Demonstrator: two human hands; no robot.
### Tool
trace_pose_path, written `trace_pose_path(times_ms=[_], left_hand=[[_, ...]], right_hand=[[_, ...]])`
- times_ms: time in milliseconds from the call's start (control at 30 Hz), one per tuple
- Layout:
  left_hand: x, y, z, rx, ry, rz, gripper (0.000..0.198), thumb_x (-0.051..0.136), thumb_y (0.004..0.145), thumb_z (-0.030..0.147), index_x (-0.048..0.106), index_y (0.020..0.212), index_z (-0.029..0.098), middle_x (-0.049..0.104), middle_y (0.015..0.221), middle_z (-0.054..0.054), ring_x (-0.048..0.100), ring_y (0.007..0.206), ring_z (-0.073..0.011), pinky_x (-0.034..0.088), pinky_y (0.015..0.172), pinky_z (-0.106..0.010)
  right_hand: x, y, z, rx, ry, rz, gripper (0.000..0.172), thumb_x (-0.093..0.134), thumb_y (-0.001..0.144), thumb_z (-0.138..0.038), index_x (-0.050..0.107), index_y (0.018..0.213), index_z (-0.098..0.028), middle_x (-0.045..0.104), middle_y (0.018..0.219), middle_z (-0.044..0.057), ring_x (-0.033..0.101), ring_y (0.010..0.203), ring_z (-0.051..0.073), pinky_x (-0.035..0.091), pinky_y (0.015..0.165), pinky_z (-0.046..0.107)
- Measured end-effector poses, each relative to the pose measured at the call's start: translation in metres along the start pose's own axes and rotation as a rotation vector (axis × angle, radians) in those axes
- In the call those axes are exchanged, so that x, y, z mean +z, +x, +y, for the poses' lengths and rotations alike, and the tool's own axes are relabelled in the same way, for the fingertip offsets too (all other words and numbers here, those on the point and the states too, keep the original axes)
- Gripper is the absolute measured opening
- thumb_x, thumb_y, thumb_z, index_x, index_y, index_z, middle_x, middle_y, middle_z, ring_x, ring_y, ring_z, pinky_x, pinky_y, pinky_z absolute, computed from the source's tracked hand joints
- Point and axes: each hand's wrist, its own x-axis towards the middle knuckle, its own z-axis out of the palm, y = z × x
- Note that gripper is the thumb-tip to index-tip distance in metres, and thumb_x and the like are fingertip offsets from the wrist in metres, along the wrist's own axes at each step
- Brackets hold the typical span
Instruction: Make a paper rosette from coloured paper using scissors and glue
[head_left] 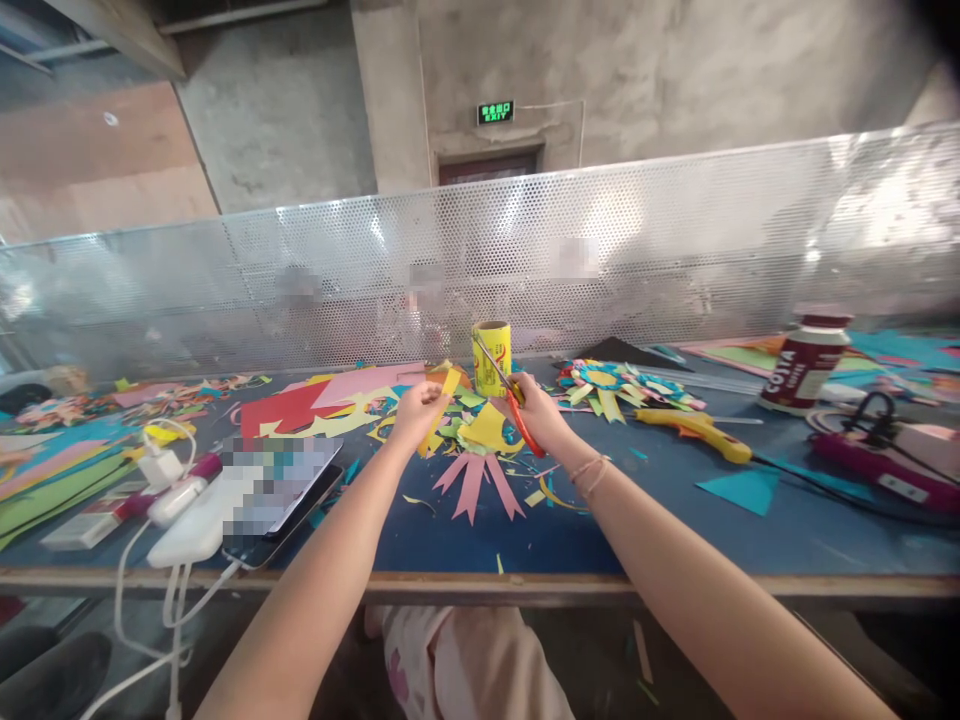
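Note:
Between the fingers of my left hand (417,408) is a yellow paper strip (451,381), its upper end sticking out to the right. My right hand (541,412) grips a pair of scissors (523,412) with red-orange handles, the blades pointing up and left, apart from the strip. Behind the blades stands a yellow printed cylinder (491,345). Below both hands, pink paper strips with notched ends (480,485) fan out on the table under yellow and green paper pieces.
A yellow glue gun (694,428) and dark red bottle (808,362) are right. Paper rosettes (611,385) lie behind the glue gun. On the left are a phone (289,490), white cables (180,590) and coloured paper sheets (71,480). A perforated metal screen (300,260) borders the table.

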Motion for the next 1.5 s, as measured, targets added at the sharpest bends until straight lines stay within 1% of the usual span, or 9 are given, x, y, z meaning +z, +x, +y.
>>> trace_pose_path(times_ms=[267, 567, 733, 833, 900, 1000, 1100, 1267, 1500], left_hand=[[0.007, -0.011, 0.005, 0.066, 0.134, -0.114, 0.006, 0.07, 0.062, 0.023, 0.065, 0.063, 0.019, 0.063, 0.062, -0.002, 0.056, 0.061, -0.0165, 0.039, 0.059, -0.025], [0.01, -0.015, 0.009, 0.081, 0.277, -0.327, 0.009, 0.06, 0.066, 0.018, 0.069, 0.068, 0.018, 0.066, 0.068, -0.003, 0.057, 0.064, -0.0168, 0.04, 0.062, -0.026], [0.007, -0.014, 0.011, -0.082, -0.111, -0.328, 0.021, 0.066, 0.067, 0.035, 0.069, 0.078, 0.017, 0.066, 0.071, -0.005, 0.059, 0.063, -0.0165, 0.044, 0.061, -0.027], [0.002, -0.012, 0.015, -0.184, -0.459, -0.312, 0.038, 0.059, 0.072, 0.049, 0.069, 0.087, 0.015, 0.068, 0.081, -0.01, 0.062, 0.07, -0.0194, 0.048, 0.064, -0.031], [0.003, -0.012, 0.016, -0.22, -0.539, -0.294, 0.035, 0.062, 0.071, 0.043, 0.068, 0.09, 0.015, 0.068, 0.087, -0.01, 0.063, 0.074, -0.019, 0.049, 0.067, -0.031], [0.01, -0.015, 0.014, -0.197, -0.436, -0.266, 0.031, 0.072, 0.061, 0.024, 0.065, 0.091, 0.017, 0.066, 0.093, -0.006, 0.062, 0.075, -0.0137, 0.049, 0.069, -0.027], [0.018, -0.019, 0.011, -0.197, -0.322, -0.235, 0.03, 0.076, 0.06, 0.026, 0.062, 0.084, 0.015, 0.064, 0.086, -0.004, 0.061, 0.071, -0.0113, 0.05, 0.065, -0.024], [0.019, -0.016, 0.006, -0.216, -0.316, -0.16, 0.031, 0.072, 0.067, 0.041, 0.059, 0.07, 0.013, 0.061, 0.066, -0.003, 0.059, 0.06, -0.0115, 0.05, 0.06, -0.026], [0.012, -0.006, 0.004, -0.155, -0.391, 0.098, 0.024, 0.075, 0.062, 0.031, 0.061, 0.068, 0.014, 0.06, 0.061, -0.001, 0.058, 0.057, -0.0114, 0.051, 0.062, -0.028]], right_hand=[[0.006, -0.001, 0.001, -0.064, 0.104, 0.035, 0.036, 0.06, 0.071, -0.04, 0.051, 0.099, -0.02, 0.063, 0.085, 0.005, 0.057, 0.076, 0.018, 0.044, 0.068, 0.031], [0.01, -0.004, 0.003, -0.118, 0.14, -0.144, 0.029, 0.06, 0.069, -0.029, 0.053, 0.095, -0.019, 0.063, 0.078, 0.003, 0.06, 0.072, 0.017, 0.047, 0.068, 0.03], [0.015, -0.001, 0.009, -0.033, 0.237, -0.17, 0.025, 0.061, 0.065, -0.029, 0.054, 0.087, -0.019, 0.058, 0.068, -0.001, 0.057, 0.062, 0.015, 0.046, 0.059, 0.028], [0.018, 0.002, 0.008, 0.131, 0.474, -0.106, 0.034, 0.067, 0.058, -0.033, 0.05, 0.084, -0.02, 0.057, 0.069, -0.002, 0.058, 0.06, 0.014, 0.048, 0.057, 0.028], [0.018, 0.002, 0.004, 0.221, 0.614, -0.065, 0.039, 0.071, 0.055, -0.036, 0.048, 0.083, -0.021, 0.056, 0.069, -0.002, 0.059, 0.058, 0.014, 0.049, 0.056, 0.028], [0.015, 0.0, -0.004, 0.317, 0.721, -0.027, 0.04, 0.073, 0.054, -0.035, 0.046, 0.081, -0.022, 0.054, 0.063, -0.004, 0.059, 0.055, 0.015, 0.05, 0.057, 0.03], [0.013, -0.004, -0.013, 0.36, 0.744, -0.052, 0.04, 0.075, 0.053, -0.031, 0.046, 0.078, -0.022, 0.053, 0.06, -0.005, 0.057, 0.052, 0.013, 0.05, 0.057, 0.03], [0.013, -0.009, -0.019, 0.33, 0.694, -0.18, 0.042, 0.077, 0.051, -0.03, 0.047, 0.077, -0.021, 0.051, 0.058, -0.007, 0.054, 0.05, 0.011, 0.049, 0.056, 0.027], [0.014, -0.005, -0.005, 0.11, 0.359, -0.184, 0.041, 0.07, 0.06, -0.052, 0.049, 0.076, -0.02, 0.047, 0.058, -0.005, 0.045, 0.053, 0.01, 0.035, 0.049, 0.025]])
